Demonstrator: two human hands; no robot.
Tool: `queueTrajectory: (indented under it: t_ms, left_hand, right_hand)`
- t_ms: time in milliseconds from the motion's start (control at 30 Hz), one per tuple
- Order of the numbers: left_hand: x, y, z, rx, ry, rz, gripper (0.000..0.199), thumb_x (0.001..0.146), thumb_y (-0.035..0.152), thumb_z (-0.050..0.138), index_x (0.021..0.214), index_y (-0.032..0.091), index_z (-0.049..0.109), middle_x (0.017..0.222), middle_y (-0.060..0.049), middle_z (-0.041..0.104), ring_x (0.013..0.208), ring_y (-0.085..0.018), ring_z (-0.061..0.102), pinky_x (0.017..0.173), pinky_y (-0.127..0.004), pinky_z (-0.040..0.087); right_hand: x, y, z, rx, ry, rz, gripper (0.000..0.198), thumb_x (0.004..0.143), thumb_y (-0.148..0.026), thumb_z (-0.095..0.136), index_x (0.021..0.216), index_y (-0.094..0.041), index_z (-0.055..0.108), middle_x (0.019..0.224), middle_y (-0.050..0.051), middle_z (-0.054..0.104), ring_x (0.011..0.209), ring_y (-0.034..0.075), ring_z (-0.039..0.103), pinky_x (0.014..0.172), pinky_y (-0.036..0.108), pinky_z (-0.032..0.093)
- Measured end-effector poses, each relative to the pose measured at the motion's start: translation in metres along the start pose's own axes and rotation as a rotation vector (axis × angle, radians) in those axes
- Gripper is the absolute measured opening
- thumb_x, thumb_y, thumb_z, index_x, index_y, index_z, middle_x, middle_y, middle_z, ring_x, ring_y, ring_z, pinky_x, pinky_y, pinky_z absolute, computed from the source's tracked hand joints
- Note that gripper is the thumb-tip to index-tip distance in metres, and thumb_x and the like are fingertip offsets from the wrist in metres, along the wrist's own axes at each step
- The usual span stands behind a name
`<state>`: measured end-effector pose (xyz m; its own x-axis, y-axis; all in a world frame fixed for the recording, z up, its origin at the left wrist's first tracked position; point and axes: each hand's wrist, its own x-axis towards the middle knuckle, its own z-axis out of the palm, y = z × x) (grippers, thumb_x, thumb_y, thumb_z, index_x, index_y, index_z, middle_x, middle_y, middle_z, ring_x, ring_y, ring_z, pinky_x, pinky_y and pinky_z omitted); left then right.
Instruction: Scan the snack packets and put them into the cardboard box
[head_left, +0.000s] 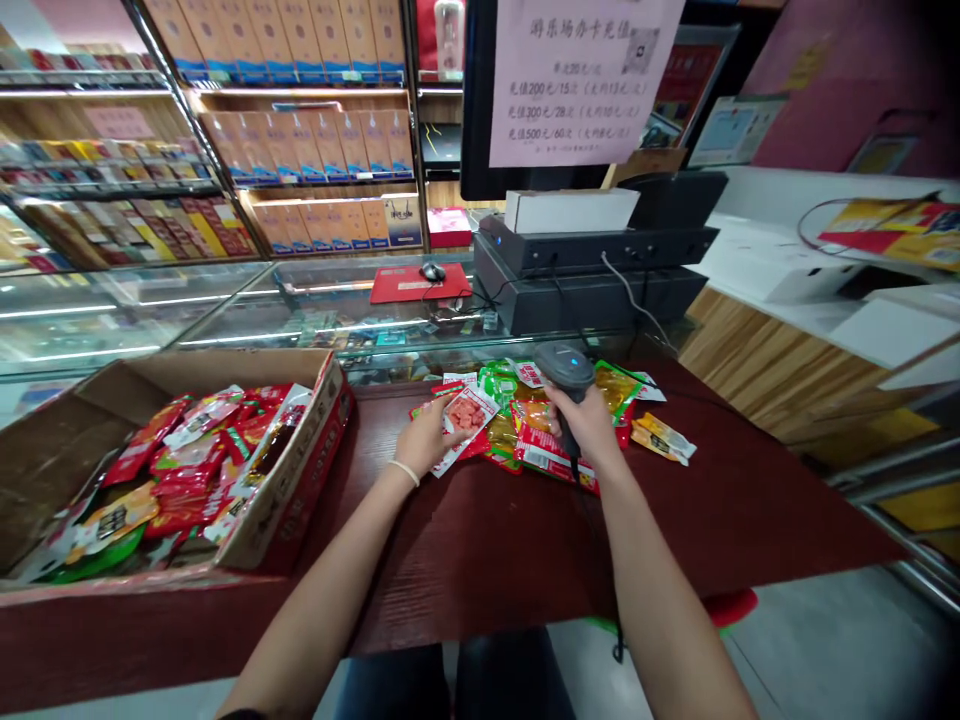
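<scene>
My right hand [587,420] is wrapped round the handle of a dark grey barcode scanner [564,368], which shows a small blue light on top. A cable runs down from its handle. In my left hand [427,437] is a white-and-red snack packet [471,418] with pinkish pieces printed or visible on it; the fingers close on its left side. Beneath and between both hands lies a pile of snack packets, among them a red one [551,452] and a green one [498,382]. An orange-and-white packet [663,440] lies apart to the right.
An open cardboard box [300,490] with many packets stands at the left of the dark red table [450,560]. Behind are a glass counter [247,310], a mouse [433,272] on a red mat [390,285], and a black cash drawer unit [525,290] under a monitor [478,110].
</scene>
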<state>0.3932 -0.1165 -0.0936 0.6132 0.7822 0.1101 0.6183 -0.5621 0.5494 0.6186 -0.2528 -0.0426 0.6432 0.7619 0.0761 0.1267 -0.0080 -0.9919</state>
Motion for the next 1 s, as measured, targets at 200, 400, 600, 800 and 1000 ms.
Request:
queueTrajectory:
  t_ms: [200, 400, 600, 800, 1000]
  left_hand:
    - [0.005, -0.016, 0.001, -0.494, 0.25, 0.016, 0.04, 0.09, 0.034, 0.057, 0.128, 0.022, 0.062, 0.13, -0.011, 0.067, 0.119, -0.028, 0.062, 0.102, -0.039, 0.045]
    - [0.007, -0.015, -0.002, -1.072, 0.271, -0.068, 0.056, 0.083, 0.039, 0.065, 0.133, 0.016, 0.052, 0.11, -0.012, 0.071, 0.093, -0.022, 0.069, 0.081, -0.033, 0.054]
    - [0.002, -0.007, -0.016, -1.414, 0.197, -0.178, 0.067, 0.077, 0.034, 0.071, 0.137, 0.027, 0.041, 0.086, 0.0, 0.065, 0.064, -0.011, 0.059, 0.06, -0.022, 0.049]
    - [-0.005, -0.015, -0.034, -1.658, -0.215, -0.256, 0.07, 0.08, 0.081, 0.045, 0.097, 0.016, 0.06, 0.065, -0.001, 0.05, 0.045, -0.01, 0.037, 0.042, -0.025, 0.035]
    - [-0.011, -0.017, -0.035, -1.86, -0.417, -0.272, 0.056, 0.083, 0.06, 0.058, 0.111, 0.011, 0.062, 0.076, -0.006, 0.064, 0.06, -0.016, 0.06, 0.062, -0.032, 0.05]
  right_hand:
    - [-0.002, 0.004, 0.006, -0.021, -0.019, 0.013, 0.037, 0.075, -0.056, 0.074, 0.076, -0.026, 0.053, 0.055, -0.001, 0.058, 0.039, 0.017, 0.052, 0.037, 0.031, 0.043]
    - [-0.005, 0.005, 0.014, 0.005, -0.071, -0.015, 0.036, 0.077, -0.054, 0.074, 0.071, -0.025, 0.054, 0.055, 0.0, 0.057, 0.039, 0.016, 0.052, 0.037, 0.03, 0.041]
    - [-0.006, 0.005, 0.017, -0.002, -0.119, -0.005, 0.036, 0.079, -0.053, 0.074, 0.065, -0.025, 0.056, 0.054, 0.001, 0.056, 0.039, 0.016, 0.051, 0.038, 0.03, 0.04]
    - [-0.006, 0.008, 0.02, 0.017, -0.132, -0.019, 0.037, 0.077, -0.053, 0.075, 0.065, -0.024, 0.054, 0.052, 0.0, 0.056, 0.037, 0.014, 0.048, 0.037, 0.029, 0.039]
    - [-0.008, 0.007, 0.024, 0.056, -0.125, -0.009, 0.037, 0.073, -0.052, 0.079, 0.074, -0.024, 0.056, 0.051, -0.002, 0.056, 0.036, 0.013, 0.048, 0.034, 0.026, 0.038]
